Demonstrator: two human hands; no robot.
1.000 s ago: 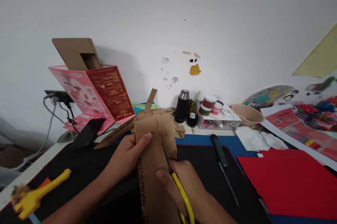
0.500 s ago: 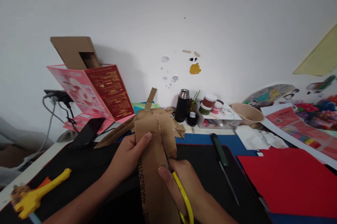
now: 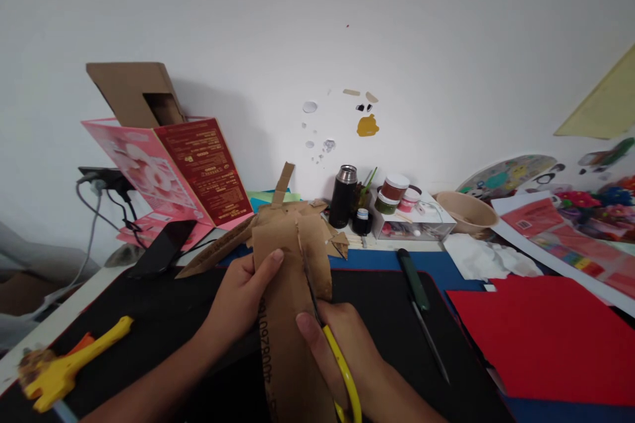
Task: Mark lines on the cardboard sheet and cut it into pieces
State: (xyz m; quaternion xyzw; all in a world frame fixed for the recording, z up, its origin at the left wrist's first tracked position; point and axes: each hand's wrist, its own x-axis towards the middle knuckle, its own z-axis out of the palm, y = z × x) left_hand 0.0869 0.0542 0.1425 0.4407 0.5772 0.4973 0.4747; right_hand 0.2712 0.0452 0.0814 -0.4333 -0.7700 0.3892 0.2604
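Note:
My left hand (image 3: pixel 241 297) is closed round the left edge of a long brown cardboard piece (image 3: pixel 290 317), thumb pressed on its front. My right hand (image 3: pixel 342 343) grips yellow-handled scissors (image 3: pixel 340 363), whose dark blades run up along a cut in the cardboard near the middle. The cardboard stands upright between both hands above a black mat (image 3: pixel 163 304). Printed digits run down its lower part.
A yellow glue gun (image 3: pixel 69 363) lies at the left. A green-handled knife (image 3: pixel 419 310) rests on the mat to the right, beside red paper (image 3: pixel 550 337). At the back are a pink box (image 3: pixel 169 171), a black flask (image 3: pixel 344 196), paint jars (image 3: pixel 397 194) and a bowl (image 3: pixel 466 211).
Hands, cardboard and scissors have barely moved. The view has tilted slightly, shifting the background objects up a little.

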